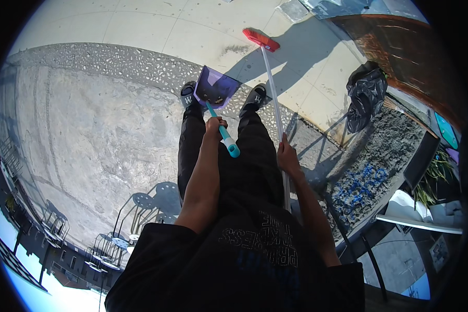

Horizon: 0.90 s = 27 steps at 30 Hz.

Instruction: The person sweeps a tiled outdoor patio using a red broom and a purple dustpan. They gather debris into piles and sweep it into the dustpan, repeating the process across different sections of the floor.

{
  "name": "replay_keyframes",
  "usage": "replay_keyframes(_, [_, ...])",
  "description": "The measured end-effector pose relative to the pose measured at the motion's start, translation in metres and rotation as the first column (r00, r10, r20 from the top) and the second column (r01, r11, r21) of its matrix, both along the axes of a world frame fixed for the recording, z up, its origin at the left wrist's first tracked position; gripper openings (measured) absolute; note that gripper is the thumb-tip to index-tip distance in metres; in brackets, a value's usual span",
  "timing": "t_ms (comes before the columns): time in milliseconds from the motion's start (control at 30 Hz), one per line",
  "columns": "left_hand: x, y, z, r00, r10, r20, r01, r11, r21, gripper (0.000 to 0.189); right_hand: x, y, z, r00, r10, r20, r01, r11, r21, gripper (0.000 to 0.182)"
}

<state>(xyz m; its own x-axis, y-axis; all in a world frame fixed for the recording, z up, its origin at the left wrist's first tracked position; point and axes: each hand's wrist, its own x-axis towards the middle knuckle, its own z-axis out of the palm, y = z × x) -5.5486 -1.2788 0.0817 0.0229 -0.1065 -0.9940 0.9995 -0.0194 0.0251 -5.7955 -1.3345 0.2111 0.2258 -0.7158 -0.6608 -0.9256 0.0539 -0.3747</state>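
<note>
My left hand grips the teal and white handle of a long-handled dustpan. Its purple pan rests on the ground between my two feet, with some small debris near its back. Around the pale pole of a push broom, my right hand is closed. The broom's red bristled head lies out on the tiled floor, ahead and to the right of the pan. Pan and broom head are well apart. Dark slides are on my feet.
A black plastic bag stands at the right beside a rough concrete bed with blue marks. Brown panelling runs along the far right. Several round-seated metal stools stand at the lower left. A pebbled strip borders the grey concrete floor.
</note>
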Motion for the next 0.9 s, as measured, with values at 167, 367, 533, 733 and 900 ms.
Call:
replay_keyframes(167, [0.004,-0.007,0.003,0.997,-0.066,0.028,0.068,0.995,-0.075,0.012,-0.01,0.018,0.07,0.99,-0.054,0.13,0.004,0.934,0.359,0.041])
replay_keyframes(367, [-0.004,-0.004,-0.003,0.999,-0.035,0.015,0.036,0.997,-0.062,0.009,-0.034,0.01,0.151,0.945,-0.327,0.03,0.249,0.774,0.583,0.04])
replay_keyframes(533, [0.0,0.014,-0.006,0.997,0.069,0.023,-0.068,0.998,-0.01,0.007,-0.005,-0.038,0.185,0.925,-0.38,-0.014,0.328,0.781,0.532,0.044])
replay_keyframes(733, [0.032,0.03,-0.001,0.979,0.203,-0.003,-0.203,0.976,-0.084,0.016,0.018,-0.083,0.042,0.987,0.057,0.153,-0.067,0.996,0.057,0.044])
replay_keyframes(900, [0.063,0.02,-0.011,0.989,0.148,0.029,-0.143,0.982,-0.12,0.011,0.047,-0.093,-0.052,0.938,0.347,-0.004,-0.344,0.928,-0.145,0.048])
